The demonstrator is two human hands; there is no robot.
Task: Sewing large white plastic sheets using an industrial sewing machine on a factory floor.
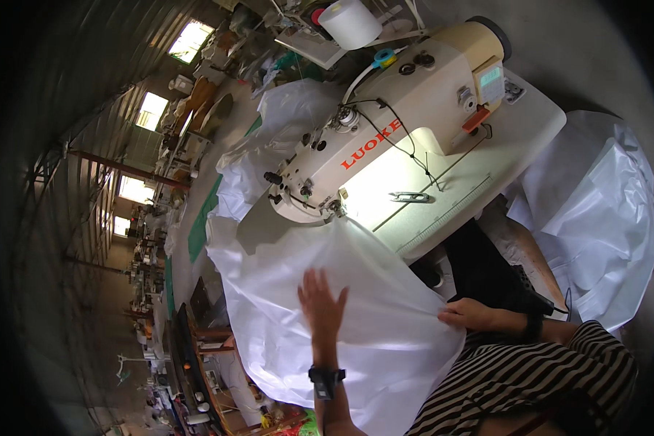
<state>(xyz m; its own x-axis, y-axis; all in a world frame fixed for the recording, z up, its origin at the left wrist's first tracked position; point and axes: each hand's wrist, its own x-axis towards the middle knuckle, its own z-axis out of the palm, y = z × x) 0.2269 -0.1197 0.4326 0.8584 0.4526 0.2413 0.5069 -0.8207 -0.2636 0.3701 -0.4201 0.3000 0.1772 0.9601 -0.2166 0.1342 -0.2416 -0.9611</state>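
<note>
Left hand [322, 305] lies open, fingers spread flat on the white fabric [341, 291]. Right hand [469, 314] pinches the fabric's edge, as I read it. Fabric runs under the sewing machine [392, 123] on the surface [487, 167].

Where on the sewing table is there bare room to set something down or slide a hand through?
The lit table bed right of the needle, around the small metal clips, is bare up to the machine's body. White fabric covers the near end, under the left hand and right hand. Thread cone area behind is crowded.
</note>
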